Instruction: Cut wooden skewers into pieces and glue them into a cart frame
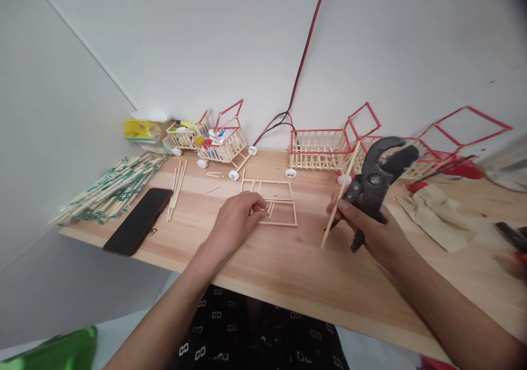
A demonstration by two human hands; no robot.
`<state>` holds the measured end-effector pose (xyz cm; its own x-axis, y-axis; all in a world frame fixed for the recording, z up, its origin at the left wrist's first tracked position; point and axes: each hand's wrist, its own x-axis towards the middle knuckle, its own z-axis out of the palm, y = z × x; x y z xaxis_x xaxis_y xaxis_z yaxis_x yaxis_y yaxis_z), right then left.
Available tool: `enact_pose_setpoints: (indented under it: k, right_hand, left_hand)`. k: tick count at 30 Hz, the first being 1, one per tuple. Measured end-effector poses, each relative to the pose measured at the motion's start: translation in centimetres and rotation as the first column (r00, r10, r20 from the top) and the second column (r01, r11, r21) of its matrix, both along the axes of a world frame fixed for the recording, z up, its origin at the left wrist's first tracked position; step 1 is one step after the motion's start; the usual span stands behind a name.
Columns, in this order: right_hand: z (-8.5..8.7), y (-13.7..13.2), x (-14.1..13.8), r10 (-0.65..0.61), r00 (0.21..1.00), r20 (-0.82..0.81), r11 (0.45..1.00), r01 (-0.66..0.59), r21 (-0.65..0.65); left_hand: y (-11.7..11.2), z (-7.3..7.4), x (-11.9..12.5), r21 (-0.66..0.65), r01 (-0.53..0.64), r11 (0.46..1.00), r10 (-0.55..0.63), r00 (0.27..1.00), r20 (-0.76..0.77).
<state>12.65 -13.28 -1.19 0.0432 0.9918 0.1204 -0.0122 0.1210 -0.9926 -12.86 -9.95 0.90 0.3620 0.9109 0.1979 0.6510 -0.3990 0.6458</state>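
My left hand (241,213) is on the table with thumb and forefinger pinched together at a flat frame of thin wooden sticks (280,225). Short stick pieces (270,211) lie by its fingertips; whether the fingers grip one I cannot tell. Raised over the table, my right hand (362,219) is wrapped around a black pipe cutter (374,180) with a hooked jaw. A long wooden stick (329,227) is pinched in the same hand, slanting in front of the cutter.
Small stick carts (315,134) with red trim and white wheels line the wall. Left are packaged chopsticks (111,189), a phone (138,222), loose sticks (177,189) and a yellow pack (142,131). Right lie crumpled paper (438,216) and another black tool (510,235) near a blurred hand.
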Motion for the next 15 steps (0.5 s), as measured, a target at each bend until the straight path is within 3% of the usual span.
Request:
enact_pose_setpoints:
  k: [3, 6, 12, 15]
  right_hand:
    - [-0.3, 0.1, 0.1, -0.009, 1.000, 0.021, 1.000, 0.009, -0.017]
    - [-0.6, 0.3, 0.1, -0.025, 0.998, 0.057, 0.999, 0.027, -0.046]
    - [-0.5, 0.2, 0.0, -0.043, 0.996, 0.082, 0.997, 0.047, -0.055]
    - [-0.3, 0.1, 0.0, -0.037, 0.997, 0.069, 0.998, 0.040, -0.043]
  left_hand:
    - [0.4, -0.7, -1.2, 0.054, 0.006, 0.999, 0.003, 0.988, -0.154]
    - [0.4, -1.2, -0.8, 0.072, 0.014, 0.997, 0.003, 0.974, -0.226]
    - [0.9, -1.5, -0.1, 0.068, 0.068, 0.995, -0.045, 0.954, -0.296]
    - [1.1, -0.9, -0.2, 0.066, 0.061, 0.996, -0.044, 0.972, -0.230]
